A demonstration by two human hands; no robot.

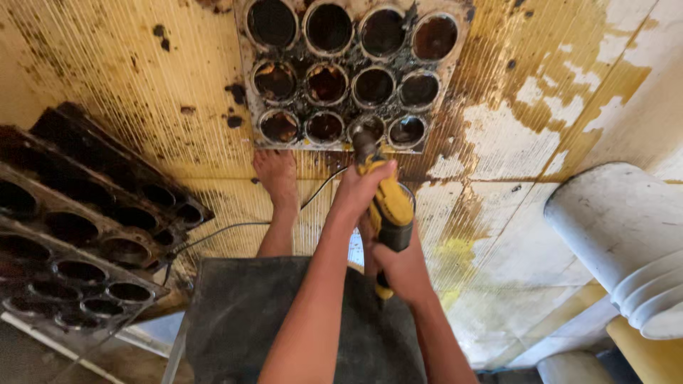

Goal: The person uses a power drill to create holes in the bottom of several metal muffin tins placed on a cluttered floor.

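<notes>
The person was partway through scouring a blackened twelve-cup baking tray that lay flat on the stained yellow floor, and the step in hand appeared to be the grinding out of one cup in the row nearest them. A yellow and black power tool was held in both hands with its rotary head pressed down into the third cup from the left in that row. The left hand was closed tight around the front of the tool body, just behind the head; the right hand was wrapped shut around the rear grip, lower and closer to the body. A bare foot rested just below the tray's near edge, seemingly bracing it, and a thin cord trailed off across the floor to the left. The cups held no loose contents, only dark burnt crust, some rust-orange, with the neighbouring ones looking about as caked as the one being worked. The next move would likely call for steady downward pressure and a small shift to an adjoining cup. To the left, a stack of similar crusted trays lay with empty cups; a white fluted container lay at the right.
</notes>
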